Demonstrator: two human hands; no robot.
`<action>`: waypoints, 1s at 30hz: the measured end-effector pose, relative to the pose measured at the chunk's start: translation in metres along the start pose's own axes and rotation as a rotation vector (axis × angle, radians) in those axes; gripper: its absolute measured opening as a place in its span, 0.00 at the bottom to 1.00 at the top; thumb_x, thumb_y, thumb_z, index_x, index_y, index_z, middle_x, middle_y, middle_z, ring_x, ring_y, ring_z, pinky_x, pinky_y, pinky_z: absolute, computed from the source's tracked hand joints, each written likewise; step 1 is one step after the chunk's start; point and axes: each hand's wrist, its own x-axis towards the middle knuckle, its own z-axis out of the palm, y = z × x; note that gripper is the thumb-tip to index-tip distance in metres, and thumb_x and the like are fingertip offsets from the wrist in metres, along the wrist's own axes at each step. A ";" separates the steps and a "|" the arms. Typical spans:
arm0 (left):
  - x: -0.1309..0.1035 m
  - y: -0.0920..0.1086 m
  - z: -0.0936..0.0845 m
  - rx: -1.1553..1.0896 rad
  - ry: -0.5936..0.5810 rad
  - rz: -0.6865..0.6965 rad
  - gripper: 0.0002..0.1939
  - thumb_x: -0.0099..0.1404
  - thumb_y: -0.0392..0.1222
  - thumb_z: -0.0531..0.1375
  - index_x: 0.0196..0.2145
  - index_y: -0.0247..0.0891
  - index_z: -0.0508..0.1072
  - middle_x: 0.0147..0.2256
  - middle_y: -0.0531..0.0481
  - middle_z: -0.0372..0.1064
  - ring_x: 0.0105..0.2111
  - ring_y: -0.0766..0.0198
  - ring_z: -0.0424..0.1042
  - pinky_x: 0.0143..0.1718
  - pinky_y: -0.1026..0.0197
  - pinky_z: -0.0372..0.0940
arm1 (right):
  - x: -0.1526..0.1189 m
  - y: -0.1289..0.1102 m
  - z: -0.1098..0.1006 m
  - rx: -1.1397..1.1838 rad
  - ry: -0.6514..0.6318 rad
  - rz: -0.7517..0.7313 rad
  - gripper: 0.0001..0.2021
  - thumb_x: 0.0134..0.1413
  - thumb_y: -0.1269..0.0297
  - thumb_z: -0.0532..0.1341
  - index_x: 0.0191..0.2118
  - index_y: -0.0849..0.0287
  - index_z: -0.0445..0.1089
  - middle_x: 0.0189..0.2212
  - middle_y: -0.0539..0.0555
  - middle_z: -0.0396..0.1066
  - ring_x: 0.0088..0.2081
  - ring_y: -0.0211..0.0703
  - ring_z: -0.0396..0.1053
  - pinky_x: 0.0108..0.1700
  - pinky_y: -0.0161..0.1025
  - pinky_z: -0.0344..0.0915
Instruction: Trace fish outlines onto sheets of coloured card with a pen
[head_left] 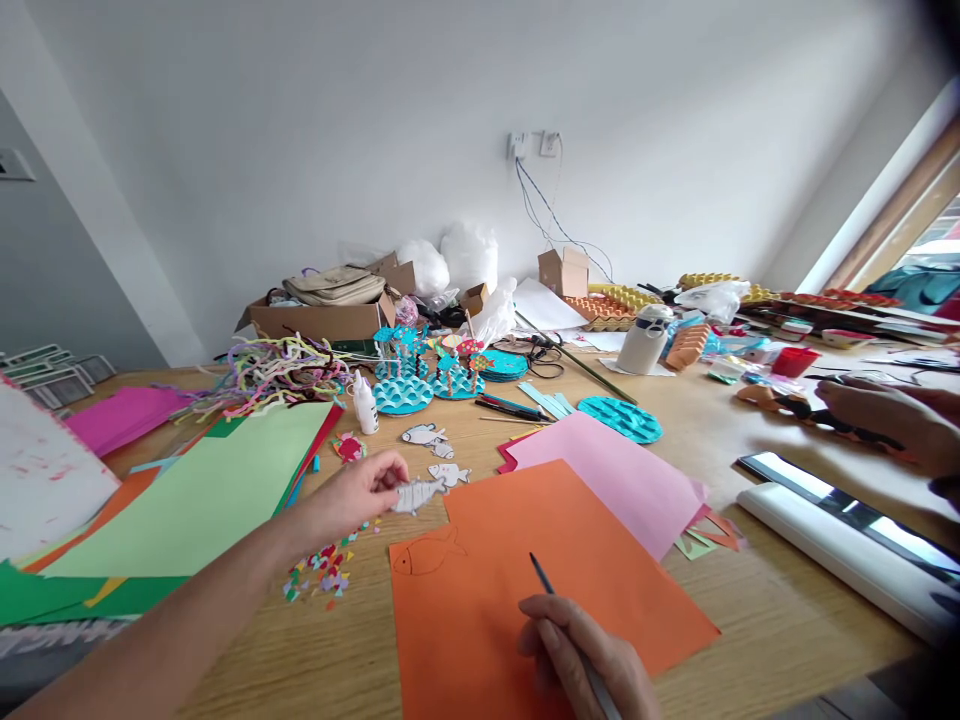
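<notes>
Left hand (365, 490) pinched on white paper fish (417, 494), at 10 o'clock off orange sheet (525, 590); fish long axis roughly 3–9 o'clock. Right hand (585, 660) closed round pencil (541, 575), tip toward 11 o'clock. Best: hold fish flat, steady, near drawn outline (427, 555); compare before tracing.

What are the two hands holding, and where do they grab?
The left hand pinches a paper fish cutout at its left end. The right hand grips a pencil low on its shaft.
</notes>
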 end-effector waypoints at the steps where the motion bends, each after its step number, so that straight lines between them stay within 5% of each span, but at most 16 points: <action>1: -0.012 0.004 0.008 -0.039 -0.015 0.000 0.06 0.55 0.34 0.55 0.33 0.39 0.62 0.29 0.56 0.63 0.29 0.66 0.66 0.27 0.67 0.60 | 0.002 -0.001 -0.001 -0.012 0.015 -0.009 0.15 0.62 0.53 0.47 0.36 0.55 0.66 0.22 0.48 0.69 0.18 0.33 0.65 0.21 0.27 0.63; 5: -0.052 0.011 0.043 -0.153 -0.071 -0.010 0.05 0.53 0.37 0.53 0.30 0.40 0.59 0.26 0.58 0.61 0.27 0.67 0.64 0.26 0.67 0.57 | 0.014 -0.006 0.000 -0.167 -0.002 -0.136 0.07 0.58 0.64 0.54 0.42 0.55 0.63 0.24 0.49 0.69 0.21 0.35 0.66 0.25 0.29 0.66; 9: -0.066 0.007 0.067 -0.289 -0.074 -0.055 0.05 0.51 0.36 0.53 0.28 0.40 0.58 0.23 0.59 0.56 0.24 0.69 0.56 0.23 0.67 0.52 | 0.024 -0.018 0.005 -0.249 -0.108 -0.331 0.16 0.51 0.74 0.55 0.46 0.55 0.60 0.40 0.56 0.71 0.33 0.40 0.71 0.33 0.33 0.68; 11: -0.066 0.004 0.073 -0.346 -0.078 -0.083 0.06 0.49 0.36 0.53 0.27 0.40 0.58 0.23 0.59 0.56 0.23 0.69 0.55 0.23 0.67 0.50 | 0.027 -0.024 0.007 -0.235 -0.180 -0.368 0.16 0.50 0.78 0.55 0.44 0.54 0.61 0.40 0.54 0.72 0.37 0.42 0.71 0.36 0.35 0.67; 19: -0.061 0.001 0.079 -0.447 -0.119 -0.178 0.09 0.48 0.42 0.55 0.27 0.41 0.56 0.22 0.59 0.55 0.22 0.68 0.57 0.19 0.67 0.52 | 0.042 -0.033 0.000 -0.348 -0.388 -0.317 0.09 0.53 0.78 0.57 0.38 0.57 0.65 0.32 0.53 0.72 0.34 0.41 0.70 0.34 0.34 0.65; 30: -0.061 -0.006 0.079 -0.425 -0.125 -0.233 0.11 0.51 0.42 0.58 0.29 0.41 0.57 0.25 0.56 0.59 0.26 0.66 0.63 0.22 0.67 0.56 | 0.056 -0.031 0.003 -0.438 -0.466 -0.452 0.08 0.55 0.79 0.56 0.36 0.60 0.65 0.29 0.52 0.69 0.29 0.40 0.66 0.30 0.32 0.60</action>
